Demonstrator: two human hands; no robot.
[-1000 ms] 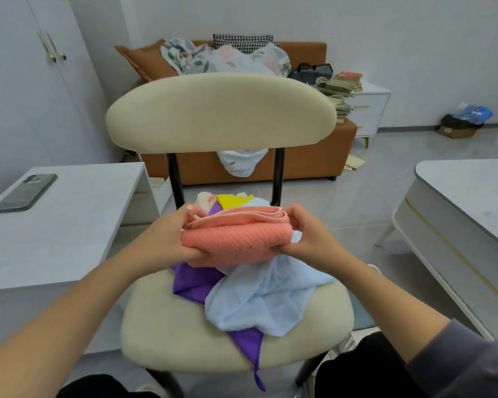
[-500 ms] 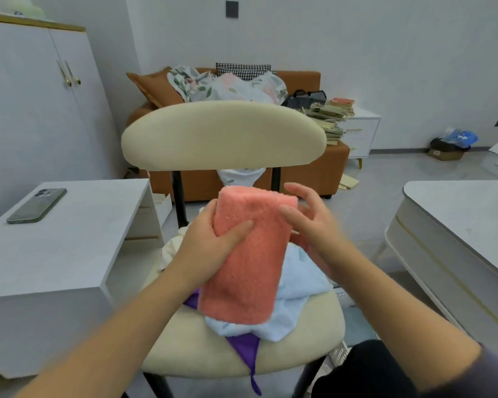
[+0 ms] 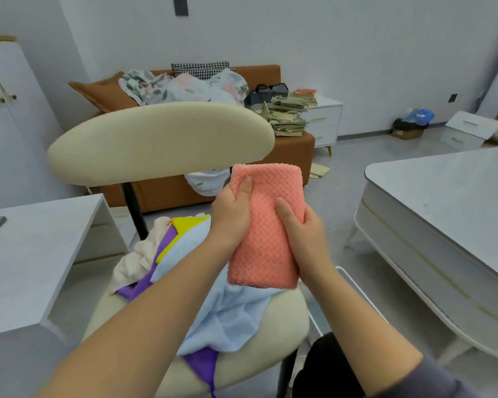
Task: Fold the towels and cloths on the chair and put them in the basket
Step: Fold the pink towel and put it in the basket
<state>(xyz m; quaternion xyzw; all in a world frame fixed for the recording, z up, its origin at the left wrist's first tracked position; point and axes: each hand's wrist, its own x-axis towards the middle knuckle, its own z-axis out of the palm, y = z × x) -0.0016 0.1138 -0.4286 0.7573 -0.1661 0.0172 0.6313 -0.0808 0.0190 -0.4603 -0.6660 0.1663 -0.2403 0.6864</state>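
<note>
Holding the folded pink towel (image 3: 266, 225) upright above the right side of the chair (image 3: 156, 139) seat, both hands clamp its long edges. The left hand (image 3: 230, 216) takes the edge nearer the chair's middle, the right hand (image 3: 305, 231) the outer edge. Each thumb is pressed flat on the front face. The other fingers wrap behind the bundle and are hidden, so their spread cannot be told.

Handling judgement:
- Light, soft, waffle-textured pile, with no stiffness of its own.
- Not fragile, and the coarse surface should resist slipping.
- The stacked layers are likely to spring open if pressure is released.

Recommended hold: pinch across the full thickness at mid-length on both edges, or support the lower fold from beneath while lowering.

On the chair seat lie the blue towel (image 3: 222, 311), purple cloth (image 3: 202, 366), yellow cloth (image 3: 187, 225) and cream cloth (image 3: 133, 262), all unfolded. A white rim (image 3: 354, 285) just beside the chair seat may be the basket; this cannot be confirmed
</note>
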